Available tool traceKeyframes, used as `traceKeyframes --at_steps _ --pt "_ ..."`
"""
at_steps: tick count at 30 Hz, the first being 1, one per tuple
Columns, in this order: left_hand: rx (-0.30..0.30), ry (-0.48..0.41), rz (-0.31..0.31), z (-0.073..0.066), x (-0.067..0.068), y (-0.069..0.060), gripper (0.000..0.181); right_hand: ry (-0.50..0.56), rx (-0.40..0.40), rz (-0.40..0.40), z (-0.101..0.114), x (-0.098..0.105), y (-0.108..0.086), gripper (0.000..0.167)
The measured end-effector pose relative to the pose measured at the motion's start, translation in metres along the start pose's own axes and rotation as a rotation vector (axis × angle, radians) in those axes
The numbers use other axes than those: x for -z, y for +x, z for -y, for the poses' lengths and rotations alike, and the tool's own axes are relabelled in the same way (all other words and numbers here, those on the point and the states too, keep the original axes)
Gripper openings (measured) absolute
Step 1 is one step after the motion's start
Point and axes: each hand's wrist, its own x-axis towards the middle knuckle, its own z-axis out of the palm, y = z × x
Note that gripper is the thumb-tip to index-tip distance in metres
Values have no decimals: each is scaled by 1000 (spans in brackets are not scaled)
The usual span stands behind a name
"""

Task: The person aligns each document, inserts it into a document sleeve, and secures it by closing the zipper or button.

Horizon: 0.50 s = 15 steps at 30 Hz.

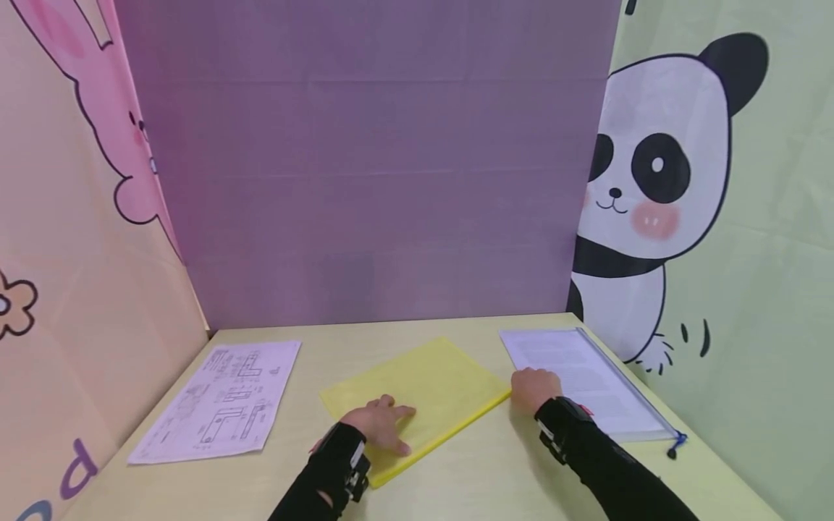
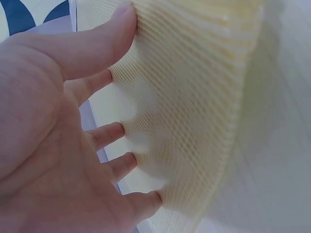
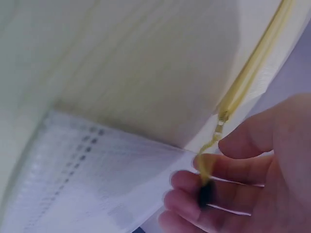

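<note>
A yellow mesh zipper bag [image 1: 433, 391] lies slanted on the table, its zipper edge towards me. My left hand [image 1: 380, 425] rests on its near left part with the fingers spread. In the left wrist view, the fingertips [image 2: 116, 128] press into the mesh. At the bag's right corner, my right hand [image 1: 536, 389] has its fingers curled about the zipper pull. The right wrist view shows that pull, a yellow cord [image 3: 208, 145] with a blurred dark bead [image 3: 206, 194], hanging from the zipper's end across the fingers.
A sheet of technical drawings [image 1: 224, 401] lies on the left of the table [image 1: 313, 354]. On the right is a clear zipper bag [image 1: 586, 376] with printed pages inside and a blue cord pull [image 1: 679, 439]. A purple panel [image 1: 365, 166] stands behind the table.
</note>
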Motion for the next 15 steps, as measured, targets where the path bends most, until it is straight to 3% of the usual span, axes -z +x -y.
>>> traceKeyframes --at_steps 7,15 --pt "-23 14 -19 1 0 -1 67 -18 31 -142 23 16 -8 17" --pt "-5 25 -11 0 -1 0 66 169 61 -66 80 27 -15 22"
